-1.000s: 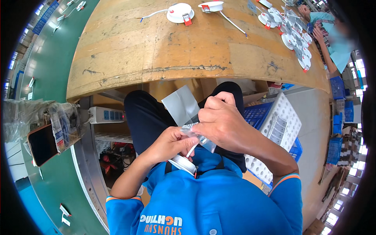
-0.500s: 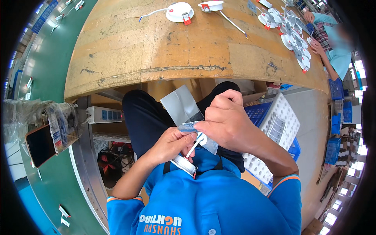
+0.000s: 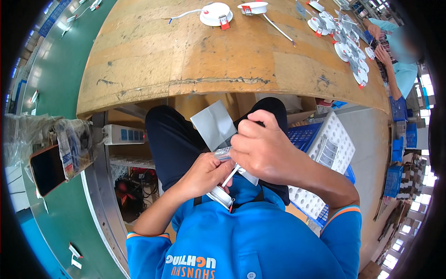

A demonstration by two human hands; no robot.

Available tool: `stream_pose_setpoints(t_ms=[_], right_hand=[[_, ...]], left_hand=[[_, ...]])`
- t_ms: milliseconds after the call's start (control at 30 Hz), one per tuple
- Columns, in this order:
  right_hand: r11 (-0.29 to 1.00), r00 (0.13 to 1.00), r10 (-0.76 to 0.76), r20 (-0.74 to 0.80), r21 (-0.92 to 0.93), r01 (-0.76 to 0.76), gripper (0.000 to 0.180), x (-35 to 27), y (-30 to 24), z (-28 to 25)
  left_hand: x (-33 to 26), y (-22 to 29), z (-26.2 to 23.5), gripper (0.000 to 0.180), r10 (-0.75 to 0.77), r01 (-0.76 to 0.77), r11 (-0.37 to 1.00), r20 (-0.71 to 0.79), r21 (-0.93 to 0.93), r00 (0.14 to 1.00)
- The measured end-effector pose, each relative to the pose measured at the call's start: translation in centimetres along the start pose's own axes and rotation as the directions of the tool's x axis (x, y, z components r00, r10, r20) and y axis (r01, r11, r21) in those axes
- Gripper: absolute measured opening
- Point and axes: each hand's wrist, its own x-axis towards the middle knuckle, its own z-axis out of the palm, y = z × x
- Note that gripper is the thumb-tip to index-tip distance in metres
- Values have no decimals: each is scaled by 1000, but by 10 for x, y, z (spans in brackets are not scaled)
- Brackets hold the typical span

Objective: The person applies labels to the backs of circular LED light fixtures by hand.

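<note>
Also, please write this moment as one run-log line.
left-hand grip: holds shiny film; right-hand grip: against same film, hold unclear; white recessed downlight: beside left-hand grip; white cable: between both grips

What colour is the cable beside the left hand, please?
The cable is white, clearest in the head view.

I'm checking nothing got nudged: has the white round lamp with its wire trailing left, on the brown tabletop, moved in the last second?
No. The white round lamp keeps its place against the dark scuff on the brown tabletop.
</note>
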Motion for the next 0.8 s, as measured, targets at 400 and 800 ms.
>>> stream_pose_setpoints(t_ms=[400,800], right_hand=[[995,977,83,-195,62,-72,14,-5,15,-8],[975,975,-192,-112,-134,177,16,-4,13,-2]], left_hand=[[5,5,-10,25,-121,136,965,79,-223,989],[8,-2,-9,29,-29,55,980,137,-192,990]])
